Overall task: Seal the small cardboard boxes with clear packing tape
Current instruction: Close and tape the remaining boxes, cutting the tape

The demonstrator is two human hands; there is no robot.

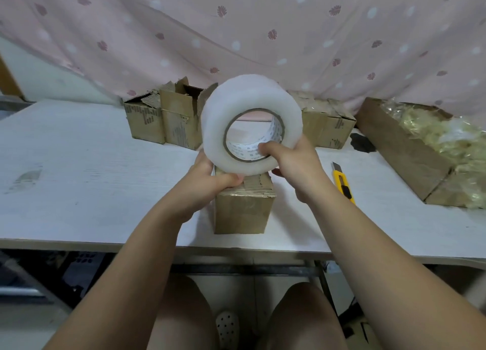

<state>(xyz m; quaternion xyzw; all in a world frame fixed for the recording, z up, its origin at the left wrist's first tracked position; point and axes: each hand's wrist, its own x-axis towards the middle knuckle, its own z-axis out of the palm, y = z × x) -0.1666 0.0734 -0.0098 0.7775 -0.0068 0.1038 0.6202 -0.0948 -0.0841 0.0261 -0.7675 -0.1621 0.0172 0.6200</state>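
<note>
Cloudy plastic tape roll (251, 123), torn cardboard box (243, 207)

both hands, left hand (210, 177) and right hand (294, 163), hold a big roll of clear packing tape (251, 124) above a small brown cardboard box (243, 207).

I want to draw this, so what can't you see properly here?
Head view only.
1. Top of the small box: mostly covered by the tape roll, left hand and right hand.
2. Loose tape end: too clear to spot.
3. Print inside the roll's core: too small to read.
4. Big box at right: cut off by the edge.
</note>
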